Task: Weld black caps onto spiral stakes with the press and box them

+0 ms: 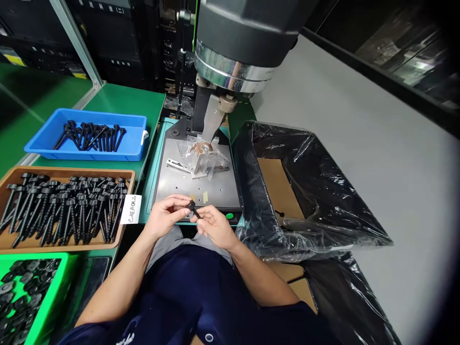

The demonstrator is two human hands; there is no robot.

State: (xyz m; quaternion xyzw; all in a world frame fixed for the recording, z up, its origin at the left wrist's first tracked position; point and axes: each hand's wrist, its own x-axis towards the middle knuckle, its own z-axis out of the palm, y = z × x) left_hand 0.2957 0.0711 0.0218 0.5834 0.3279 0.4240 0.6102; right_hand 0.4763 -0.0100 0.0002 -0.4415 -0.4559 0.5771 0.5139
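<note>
Grey panel (359, 143) right | green tabletop (118, 96) left | dark shelving (104, 38) behind

You have a smooth, dull-sheened metal base plate (212, 194) before you, glossy black plastic film (330, 191) lining the box, and matt brown cardboard (278, 184) inside.

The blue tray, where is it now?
In the head view, the blue tray is on the green table at left, just beyond the brown tray.

Blue tray (134, 151), orange-brown tray (68, 248), bright green bin (59, 287), navy shirt (183, 292).
</note>
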